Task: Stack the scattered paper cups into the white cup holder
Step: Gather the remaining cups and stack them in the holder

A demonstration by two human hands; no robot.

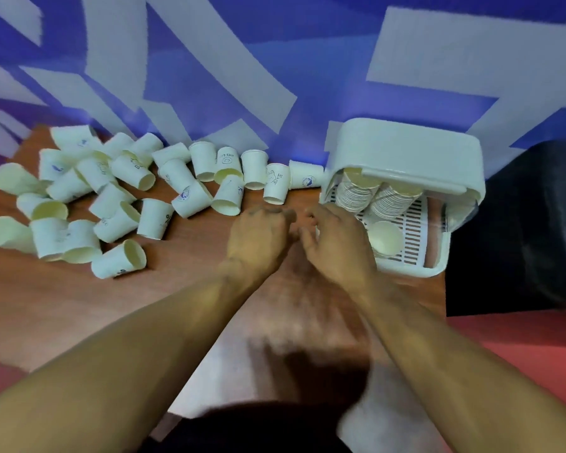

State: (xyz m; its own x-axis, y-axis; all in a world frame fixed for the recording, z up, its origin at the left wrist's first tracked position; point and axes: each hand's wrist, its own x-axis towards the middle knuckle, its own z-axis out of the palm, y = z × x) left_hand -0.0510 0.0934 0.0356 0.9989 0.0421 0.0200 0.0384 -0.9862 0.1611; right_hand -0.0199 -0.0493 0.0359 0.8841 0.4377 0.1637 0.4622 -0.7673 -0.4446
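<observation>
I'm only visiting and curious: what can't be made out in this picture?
Head view only:
- Whether the left hand and right hand hold anything: fingers curl away, blurred.
- Stacked paper cups inside the white plastic cup holder: its lid hides their far ends.
- Small blue prints on the scattered white paper cups: too small and blurred.

One paper cup (226, 160) shows "113" — partly blurred; another cup (276, 181) reads "Hi".

Scattered paper cups (118, 191), white with small blue prints, mostly tipped on their sides across the counter's far left; white cup holder (406, 152) at right, lid raised, 2 nested stacks (376, 194) leaning inside; 1 single cup (384, 238) on its slotted base.
</observation>
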